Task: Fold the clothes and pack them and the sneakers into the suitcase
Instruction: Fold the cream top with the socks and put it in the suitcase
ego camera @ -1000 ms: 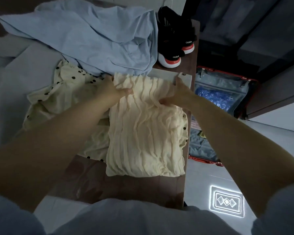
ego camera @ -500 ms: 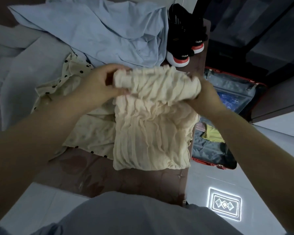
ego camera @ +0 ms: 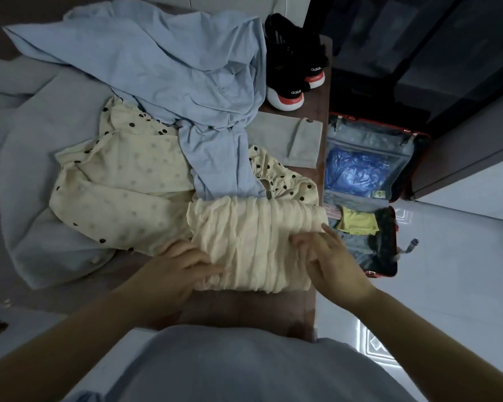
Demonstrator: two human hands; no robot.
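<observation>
Left hand point(ego camera: 183, 265) and right hand point(ego camera: 328, 256) lie flat, pressing the folded cream top point(ego camera: 253, 242), gripping nothing. Crinkled fabric looks springy; release early and your fold may open.

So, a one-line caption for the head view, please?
Left hand and right hand rest on a folded cream top on the table beside the open suitcase.

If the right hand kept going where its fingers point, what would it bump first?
The right hand rests on the folded cream ribbed garment; beyond that, probably the crumpled light-blue shirt.
</observation>
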